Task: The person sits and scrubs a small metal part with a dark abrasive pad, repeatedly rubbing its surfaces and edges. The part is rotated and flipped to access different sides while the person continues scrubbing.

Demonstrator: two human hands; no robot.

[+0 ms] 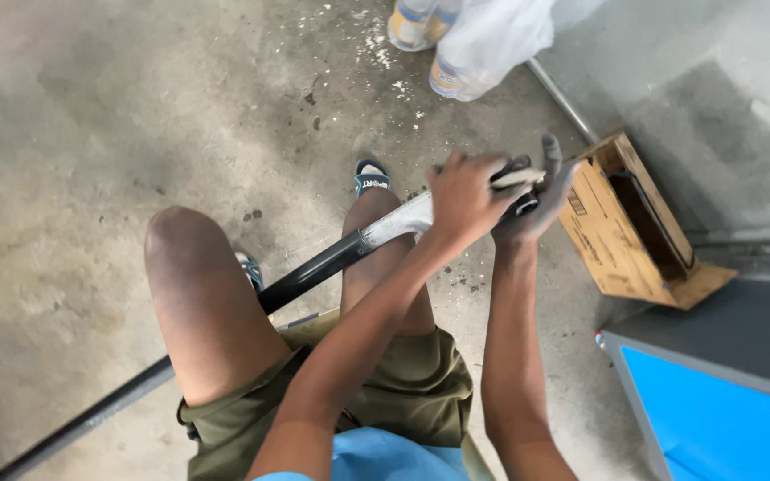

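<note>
Black bar (305, 272) runs diagonally across the knees, braced there; left hand (465, 198) clenched on its pale end, right hand (535, 200) cupping the tip, fingers half-curled.

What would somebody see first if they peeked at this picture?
Probably the two hands in the middle: the left hand and right hand grip the pale end of a long black pole that slants across the knees. Then the open cardboard box on the floor at the right.
</note>
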